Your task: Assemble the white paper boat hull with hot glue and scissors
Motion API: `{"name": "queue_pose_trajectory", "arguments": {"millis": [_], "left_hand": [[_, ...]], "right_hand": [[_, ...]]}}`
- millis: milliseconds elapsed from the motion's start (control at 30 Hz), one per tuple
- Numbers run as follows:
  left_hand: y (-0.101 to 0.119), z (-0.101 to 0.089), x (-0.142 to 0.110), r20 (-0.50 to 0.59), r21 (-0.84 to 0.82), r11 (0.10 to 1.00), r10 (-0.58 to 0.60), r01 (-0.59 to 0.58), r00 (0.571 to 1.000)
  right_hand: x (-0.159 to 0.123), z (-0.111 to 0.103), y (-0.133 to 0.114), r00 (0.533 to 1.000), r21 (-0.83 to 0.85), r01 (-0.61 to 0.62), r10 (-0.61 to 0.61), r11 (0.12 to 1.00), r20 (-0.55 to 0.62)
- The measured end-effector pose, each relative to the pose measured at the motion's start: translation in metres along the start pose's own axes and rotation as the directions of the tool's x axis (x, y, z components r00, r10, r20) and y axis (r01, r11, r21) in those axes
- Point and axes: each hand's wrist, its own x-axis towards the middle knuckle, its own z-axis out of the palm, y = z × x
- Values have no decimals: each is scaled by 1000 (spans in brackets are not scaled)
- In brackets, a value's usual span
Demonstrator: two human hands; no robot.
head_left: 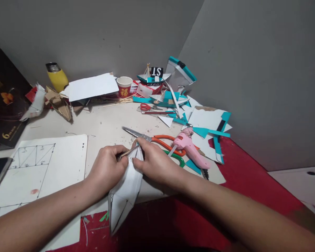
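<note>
Both my hands meet over a folded white paper boat shape [124, 190] near the table's front edge. My left hand [107, 168] is closed, pinching a thin wooden stick [127, 152] at the top of the paper shape. My right hand [154, 162] is closed on the upper right side of the same paper shape, fingers pressed against its fold. Just beyond my right hand lie orange-handled scissors [157, 139], a green-handled pair [177, 158] and a pink glue gun [190, 147].
A white sheet with pencilled triangles [36, 164] lies at the left. At the back stand a yellow bottle [57, 75], a red paper cup [124, 86], small red scissors [147, 107], cardboard scraps and teal-and-white paper boats [157, 78]. A red cloth [241, 175] covers the right side.
</note>
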Motion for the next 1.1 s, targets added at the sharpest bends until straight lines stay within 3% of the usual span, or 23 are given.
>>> {"name": "queue_pose_trajectory", "arguments": {"millis": [133,233,433,633,833,967,1100], "left_hand": [[5,-5,2,-34,-82,997,-18,15,999],[5,-7,3,-50,-133,990,-48,41,998],[4,-6,2,-38,-199,980,-32,24,999],[7,-7,4,39,-305,949,-69,77,997],[14,-12,4,83,-270,957,-92,111,992],[11,-19,10,48,-414,903,-99,110,994],[-3,-32,27,1,-682,708,-246,181,969]], "right_hand": [[0,-10,-3,991,313,-124,98,942,96],[-1,-15,-2,983,445,-184,162,876,88],[1,-14,2,985,476,-164,117,864,128],[3,-20,0,984,519,-176,132,837,122],[6,-32,0,973,581,-218,131,785,187],[11,-38,6,982,643,-189,141,742,126],[15,-48,10,975,681,-87,201,727,-90]]}}
